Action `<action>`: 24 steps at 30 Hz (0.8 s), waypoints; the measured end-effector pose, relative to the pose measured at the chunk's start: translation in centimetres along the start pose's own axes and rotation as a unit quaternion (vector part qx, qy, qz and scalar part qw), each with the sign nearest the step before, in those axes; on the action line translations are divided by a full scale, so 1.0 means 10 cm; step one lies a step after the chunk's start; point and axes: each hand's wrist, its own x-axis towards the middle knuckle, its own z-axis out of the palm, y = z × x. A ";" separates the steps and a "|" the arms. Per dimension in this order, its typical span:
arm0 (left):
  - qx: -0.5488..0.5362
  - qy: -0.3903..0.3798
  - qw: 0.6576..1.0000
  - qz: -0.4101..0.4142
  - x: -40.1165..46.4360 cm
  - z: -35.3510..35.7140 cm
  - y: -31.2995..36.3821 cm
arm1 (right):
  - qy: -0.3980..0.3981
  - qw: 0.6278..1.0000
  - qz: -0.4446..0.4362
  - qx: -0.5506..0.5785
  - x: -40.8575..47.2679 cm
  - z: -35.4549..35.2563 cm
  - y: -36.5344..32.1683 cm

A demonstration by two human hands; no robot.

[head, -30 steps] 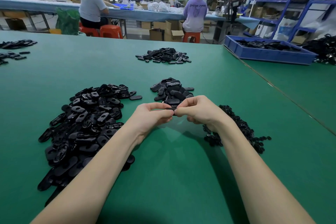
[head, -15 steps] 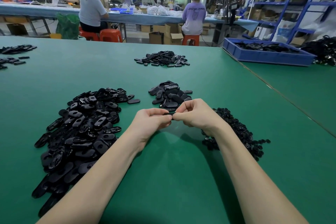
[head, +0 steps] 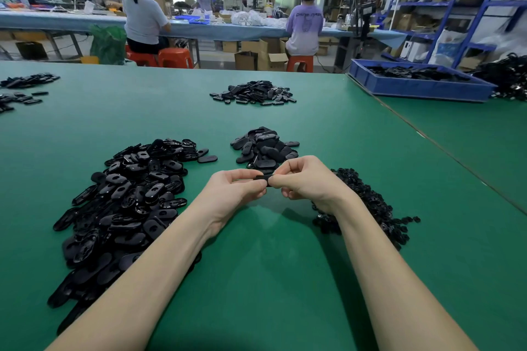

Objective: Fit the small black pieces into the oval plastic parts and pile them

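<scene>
My left hand and my right hand meet above the middle of the green table, both pinching one black oval plastic part held edge-on between the fingertips. Whether a small piece sits in it is hidden by my fingers. A big heap of black oval parts lies to the left. A smaller pile of oval parts sits just beyond my hands. A mound of small black pieces lies under and right of my right wrist.
Another pile of oval parts lies farther back, and more parts at the far left edge. A blue tray with black parts stands at the back right beside a table seam. Several people sit at a bench beyond.
Both hands stay together on the oval part, with only small finger shifts. The view has tilted slightly, so the piles sit lower in the frame.
</scene>
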 end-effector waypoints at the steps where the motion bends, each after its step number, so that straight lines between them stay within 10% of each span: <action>1: -0.001 0.000 1.000 0.001 0.00 -0.01 0.00 | 0.001 1.000 -0.001 -0.001 0.01 0.00 0.00; 14: 0.070 0.050 0.994 0.066 0.00 -0.02 0.00 | 0.032 0.999 -0.015 -0.009 0.03 0.08 -0.03; 24: 0.352 0.115 0.895 0.248 0.25 -0.07 0.21 | 0.065 0.990 0.046 0.116 0.02 -0.11 0.03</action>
